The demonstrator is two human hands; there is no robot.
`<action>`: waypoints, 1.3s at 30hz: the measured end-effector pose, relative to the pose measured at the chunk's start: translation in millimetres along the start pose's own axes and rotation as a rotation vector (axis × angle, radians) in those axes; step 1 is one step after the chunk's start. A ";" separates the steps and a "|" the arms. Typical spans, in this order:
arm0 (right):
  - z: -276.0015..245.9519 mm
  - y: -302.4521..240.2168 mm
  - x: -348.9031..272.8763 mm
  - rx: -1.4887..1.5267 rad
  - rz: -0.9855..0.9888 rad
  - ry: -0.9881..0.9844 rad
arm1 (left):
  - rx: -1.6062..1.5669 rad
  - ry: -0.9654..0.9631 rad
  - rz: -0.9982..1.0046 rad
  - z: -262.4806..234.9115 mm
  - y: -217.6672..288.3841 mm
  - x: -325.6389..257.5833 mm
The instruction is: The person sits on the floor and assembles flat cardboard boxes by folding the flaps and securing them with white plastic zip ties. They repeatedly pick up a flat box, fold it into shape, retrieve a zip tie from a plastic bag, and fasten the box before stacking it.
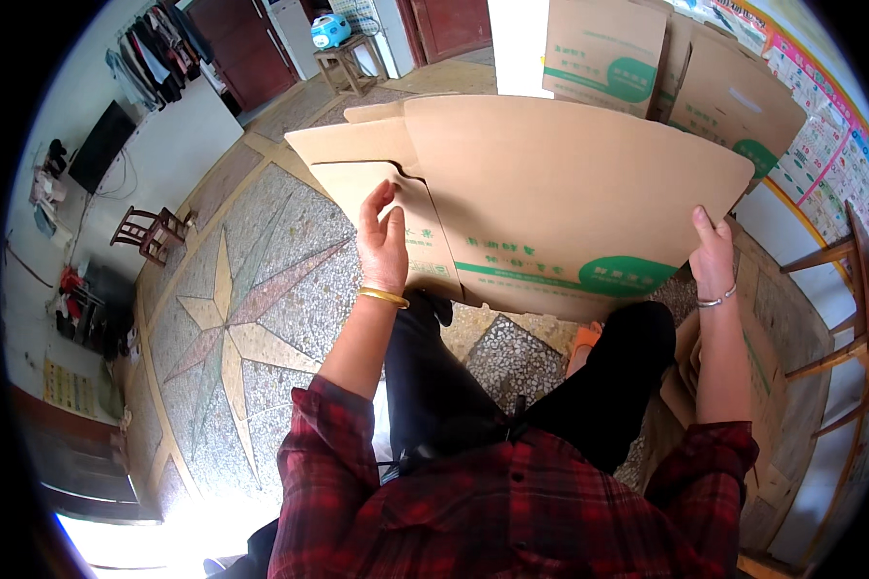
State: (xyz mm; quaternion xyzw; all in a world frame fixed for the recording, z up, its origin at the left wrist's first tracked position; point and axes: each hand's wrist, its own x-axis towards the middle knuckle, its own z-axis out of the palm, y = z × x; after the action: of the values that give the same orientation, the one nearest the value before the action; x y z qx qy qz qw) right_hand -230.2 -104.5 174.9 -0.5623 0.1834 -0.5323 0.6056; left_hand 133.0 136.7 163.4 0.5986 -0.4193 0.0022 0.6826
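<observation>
So the flattened cardboard box (570, 183) is propped up right in front of the knees (647, 338), and the right grip (713, 256) is clamped on its right edge. Left grip (384, 241) is loosely open by the left flap (421, 253), can't tell if it's touching.

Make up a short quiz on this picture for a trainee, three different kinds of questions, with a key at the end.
1. True or false: the left wrist is bare.
2. What does the blue appliance in the background stand on?
3. Fill in the blank: the large cardboard piece is gripped at its right end by the ____ hand.

Key:
1. False; a gold-coloured bangle circles the wrist of the left hand.
2. A wooden stool.
3. Right; the right hand has its thumb on the near face.
</observation>
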 end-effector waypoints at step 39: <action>34.3 12.2 -17.8 -0.351 -0.017 -0.074 | -0.284 -1.108 -0.765 20.8 -9.4 -28.2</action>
State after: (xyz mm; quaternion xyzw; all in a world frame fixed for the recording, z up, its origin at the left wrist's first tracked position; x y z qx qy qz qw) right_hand -203.3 -75.1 167.8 -0.6802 0.2464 -0.4763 0.4997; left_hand 107.6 131.0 138.1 0.5220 -0.4619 -0.6002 0.3923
